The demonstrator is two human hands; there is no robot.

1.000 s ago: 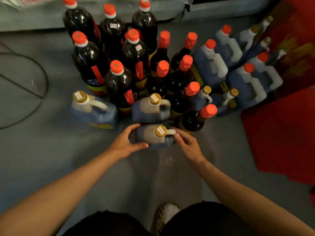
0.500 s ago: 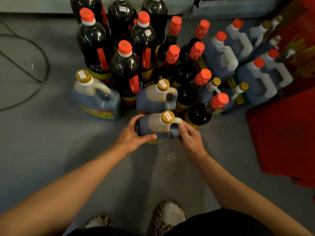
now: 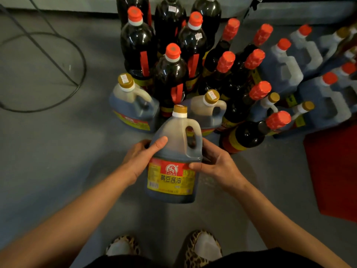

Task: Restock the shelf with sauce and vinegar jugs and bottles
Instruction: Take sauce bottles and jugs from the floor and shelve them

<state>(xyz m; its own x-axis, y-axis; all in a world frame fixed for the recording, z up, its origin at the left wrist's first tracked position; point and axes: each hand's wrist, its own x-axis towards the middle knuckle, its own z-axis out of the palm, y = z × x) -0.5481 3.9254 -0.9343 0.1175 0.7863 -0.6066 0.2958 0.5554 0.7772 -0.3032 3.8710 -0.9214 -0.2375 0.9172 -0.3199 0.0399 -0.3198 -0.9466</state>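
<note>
Lifted clear of the floor, the jug [image 3: 173, 151] labelled 黄豆酱油 sits in both hands' [image 3: 139, 159] [image 3: 216, 165] wrapped grip.

Bottles [image 3: 222, 74] crowd ahead; floor [image 3: 58, 161] seemingly open.

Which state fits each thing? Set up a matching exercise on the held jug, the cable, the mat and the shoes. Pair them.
Things:
1. held jug
2. cable
3. mat
4. shoes

States:
A. red, at the right edge
B. leopard print, at the bottom
C. gripped by both hands, gold cap
D. looped on the floor, upper left

Pairs: 1-C, 2-D, 3-A, 4-B
</note>
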